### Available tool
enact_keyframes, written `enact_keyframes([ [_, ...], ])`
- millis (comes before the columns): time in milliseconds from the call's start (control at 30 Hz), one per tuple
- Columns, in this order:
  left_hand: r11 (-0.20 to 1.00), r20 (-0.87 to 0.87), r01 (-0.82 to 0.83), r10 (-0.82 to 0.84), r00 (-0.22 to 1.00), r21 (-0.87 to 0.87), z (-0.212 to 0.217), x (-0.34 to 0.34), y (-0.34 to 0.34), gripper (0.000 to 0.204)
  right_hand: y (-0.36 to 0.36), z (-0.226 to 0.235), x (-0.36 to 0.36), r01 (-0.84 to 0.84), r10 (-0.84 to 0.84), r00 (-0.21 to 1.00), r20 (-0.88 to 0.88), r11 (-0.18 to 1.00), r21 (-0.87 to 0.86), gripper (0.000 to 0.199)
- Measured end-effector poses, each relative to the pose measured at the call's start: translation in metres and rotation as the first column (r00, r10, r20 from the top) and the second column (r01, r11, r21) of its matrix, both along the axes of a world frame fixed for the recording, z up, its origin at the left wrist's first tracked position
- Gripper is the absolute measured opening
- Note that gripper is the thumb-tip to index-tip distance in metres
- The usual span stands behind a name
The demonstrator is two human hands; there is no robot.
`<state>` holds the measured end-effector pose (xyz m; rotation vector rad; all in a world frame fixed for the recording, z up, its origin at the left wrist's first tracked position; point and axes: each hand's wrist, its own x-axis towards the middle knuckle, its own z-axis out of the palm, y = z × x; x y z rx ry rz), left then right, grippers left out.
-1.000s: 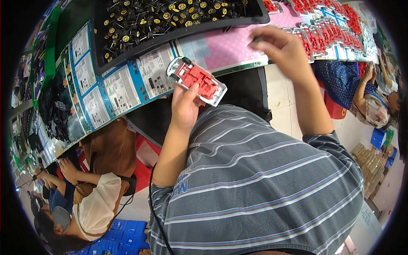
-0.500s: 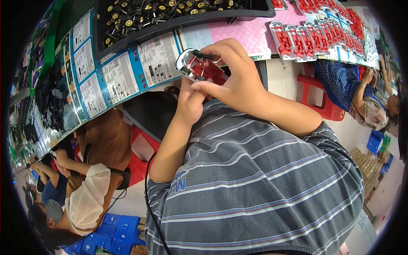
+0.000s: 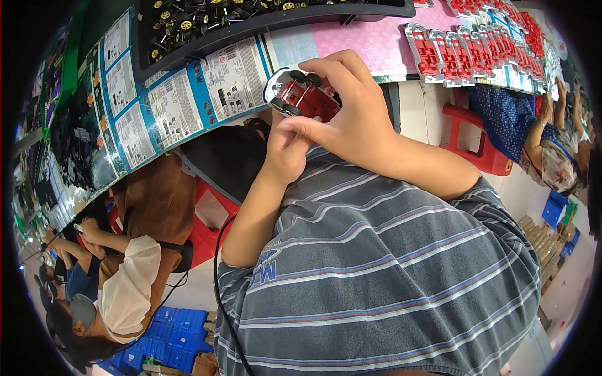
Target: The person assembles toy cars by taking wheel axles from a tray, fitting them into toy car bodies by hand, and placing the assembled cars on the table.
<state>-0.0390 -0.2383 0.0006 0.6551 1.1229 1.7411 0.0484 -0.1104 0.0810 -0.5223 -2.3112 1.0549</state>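
A toy car (image 3: pixel 311 102), silver-white outside with a red inner side, is held underside up just beyond the table's near edge. Black wheels (image 3: pixel 285 106) on thin metal axles sit across its red part. My right hand (image 3: pixel 360 119) closes around the car's right end, with its fingers along the far side and its thumb on the near side. From below, my left hand (image 3: pixel 285 151) grips the near side of the same car. Most of the left fingers are hidden behind the car and the right thumb.
Beyond the car stands a black tray (image 3: pixel 276 26) of black-and-yellow wheels on axles. Rows of red-and-silver car bodies (image 3: pixel 439 55) lie at the far right. Printed sheets (image 3: pixel 174 113) cover the table. Red stools (image 3: pixel 480 147) and co-workers (image 3: pixel 135 276) are on both sides.
The toy car has tilted slightly in my hands, showing its wheels and axle more plainly. Both hands keep their hold. The surroundings have shifted a little in the view.
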Motion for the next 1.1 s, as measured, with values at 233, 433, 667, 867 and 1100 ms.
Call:
enact_keyframes([
  [233, 0.999, 0.063, 0.031, -0.029, 0.998, -0.028, 0.005, -0.001, 0.002, 0.065, 0.002, -0.007, 0.001, 0.032, -0.030, 0.999, -0.028, 0.997, 0.071, 0.071],
  [433, 1.000, 0.059, -0.015, 0.014, 0.998, 0.012, 0.010, 0.001, 0.004, 0.066, 0.005, -0.007, -0.001, 0.019, -0.017, 0.999, -0.035, 0.997, 0.076, 0.071],
  [667, 1.000, 0.000, 0.002, -0.002, 1.000, 0.028, 0.008, -0.002, 0.001, 0.066, 0.006, -0.008, -0.002, 0.009, -0.004, 0.998, -0.067, 0.997, 0.077, 0.076],
  [867, 1.000, 0.018, 0.006, -0.006, 1.000, 0.015, 0.011, 0.000, 0.004, 0.062, 0.006, -0.007, 0.001, 0.006, -0.002, 0.998, -0.064, 0.998, 0.068, 0.078],
  [1100, 0.999, 0.056, 0.017, -0.019, 0.998, 0.035, 0.008, -0.001, 0.005, 0.063, 0.008, -0.007, 0.004, -0.001, 0.004, 0.999, -0.047, 0.997, 0.072, 0.078],
])
